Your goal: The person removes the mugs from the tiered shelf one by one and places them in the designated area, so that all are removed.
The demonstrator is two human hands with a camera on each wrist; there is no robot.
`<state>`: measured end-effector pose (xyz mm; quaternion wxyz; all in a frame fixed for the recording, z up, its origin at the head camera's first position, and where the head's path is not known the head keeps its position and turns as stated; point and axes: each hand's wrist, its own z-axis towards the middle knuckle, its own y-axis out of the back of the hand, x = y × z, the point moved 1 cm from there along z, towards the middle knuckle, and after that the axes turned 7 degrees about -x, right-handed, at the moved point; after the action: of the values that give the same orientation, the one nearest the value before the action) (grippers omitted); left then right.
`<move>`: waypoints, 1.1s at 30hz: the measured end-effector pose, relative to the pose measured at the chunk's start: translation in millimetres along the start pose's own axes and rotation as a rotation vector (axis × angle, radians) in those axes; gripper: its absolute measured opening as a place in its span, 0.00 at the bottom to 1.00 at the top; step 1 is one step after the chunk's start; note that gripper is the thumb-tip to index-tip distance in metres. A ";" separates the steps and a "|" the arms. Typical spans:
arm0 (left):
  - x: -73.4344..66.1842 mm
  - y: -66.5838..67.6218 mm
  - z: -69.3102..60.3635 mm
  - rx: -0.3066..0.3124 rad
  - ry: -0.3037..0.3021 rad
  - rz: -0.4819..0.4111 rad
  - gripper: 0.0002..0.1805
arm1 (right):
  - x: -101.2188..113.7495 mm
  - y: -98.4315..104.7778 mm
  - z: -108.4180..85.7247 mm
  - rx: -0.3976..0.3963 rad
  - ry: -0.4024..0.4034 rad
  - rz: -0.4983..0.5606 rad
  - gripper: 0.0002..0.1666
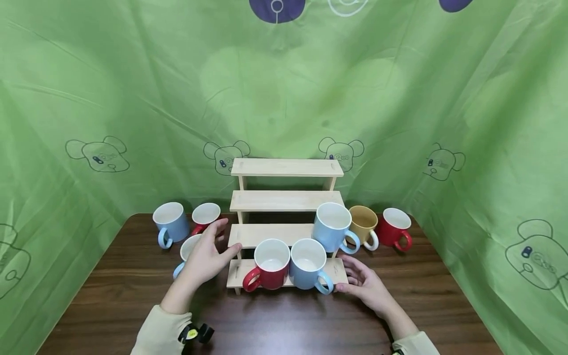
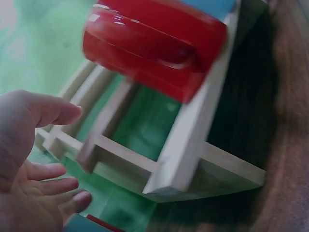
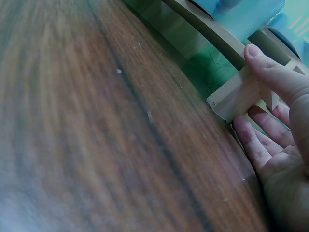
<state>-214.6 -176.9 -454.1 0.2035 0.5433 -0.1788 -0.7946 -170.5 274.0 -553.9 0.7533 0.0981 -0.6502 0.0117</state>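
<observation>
A stepped wooden shelf stand [image 1: 286,201] is on the table. Its lowest step carries a red mug [image 1: 271,266] and a light blue mug [image 1: 306,266]; another light blue mug [image 1: 330,229] sits at the right end of the step above. My left hand [image 1: 206,259] hovers by the stand's left side, thumb and fingers spread, holding nothing. In the left wrist view the palm [image 2: 24,169] is apart from the wood. At the lowest step's right end, my right hand [image 1: 364,286] holds the corner, thumb on the board and fingers at the side piece [image 3: 236,99].
Left of the stand are a light blue mug [image 1: 172,224], a red mug [image 1: 205,217] and a light blue mug [image 1: 188,246] partly behind my left hand. At right stand a yellow mug [image 1: 361,224] and a red mug [image 1: 392,229]. Green cloth [image 1: 275,98] surrounds the table [image 1: 266,330].
</observation>
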 end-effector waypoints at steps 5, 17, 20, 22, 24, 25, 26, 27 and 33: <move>1.3 -6.7 -1.1 -0.017 0.025 0.009 0.44 | 0.4 1.0 -0.3 -0.007 -0.029 -0.003 0.47; 4.8 -25.4 -3.6 -0.026 0.064 -0.052 0.48 | 0.7 0.6 -0.1 -0.003 -0.024 -0.006 0.47; 7.7 -30.1 -3.6 -0.043 0.061 -0.049 0.48 | 1.8 0.0 0.7 -0.008 -0.030 -0.004 0.48; 9.2 -32.9 -3.6 -0.049 0.066 -0.058 0.48 | 2.7 -0.1 1.0 -0.006 -0.032 -0.002 0.49; 10.4 -34.9 -4.0 -0.053 0.076 -0.082 0.48 | 3.4 -0.1 1.3 -0.006 -0.038 0.003 0.49; 11.1 -35.7 -4.2 -0.054 0.082 -0.093 0.48 | 3.8 0.0 1.3 -0.003 -0.040 0.004 0.49; 11.9 -36.4 -4.4 -0.053 0.089 -0.107 0.48 | 4.1 0.1 1.2 -0.002 -0.042 0.006 0.49; 12.4 -36.9 -4.6 -0.052 0.095 -0.118 0.48 | 4.4 0.2 1.0 -0.002 -0.045 0.007 0.49; 13.1 -38.6 -6.3 -0.037 0.119 -0.211 0.47 | 6.5 0.3 0.4 0.002 -0.052 -0.006 0.48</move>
<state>-217.9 -151.1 -486.2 0.1389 0.6013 -0.0937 -0.7813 -169.9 273.5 -547.4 0.7361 0.1010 -0.6693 0.0076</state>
